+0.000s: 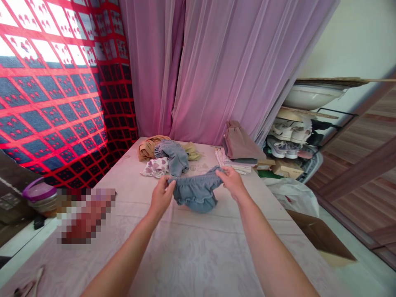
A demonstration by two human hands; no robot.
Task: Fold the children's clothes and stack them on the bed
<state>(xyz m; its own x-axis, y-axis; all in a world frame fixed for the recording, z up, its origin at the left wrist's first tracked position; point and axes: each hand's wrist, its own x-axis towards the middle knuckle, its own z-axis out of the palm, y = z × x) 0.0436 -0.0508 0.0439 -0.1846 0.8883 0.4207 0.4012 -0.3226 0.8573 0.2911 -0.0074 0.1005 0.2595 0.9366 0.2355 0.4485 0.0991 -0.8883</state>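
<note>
Blue elastic-waist baby bloomers (196, 192) hang stretched between my hands, just above the table. My left hand (162, 194) pinches one end of the gathered waistband. At the other end, my right hand (232, 180) grips the waistband between thumb and fingers. Behind them lies a loose heap of clothes: a blue denim garment (175, 154), a tan garment (150, 147), a white cloth with heart prints (156, 167) and a yellowish cloth (192, 151). To the right stands a stack with a folded mauve-brown garment (241, 142) on top and white cloths (236, 165) beneath.
The table (185, 255) has a pale patterned cover. A blurred reddish patch (88, 216) sits at its left edge. Purple curtains (216, 74) hang behind. On the right are a shoe rack with sneakers (291, 134), a white plastic bag (293, 194) and an opened cardboard box (321, 235).
</note>
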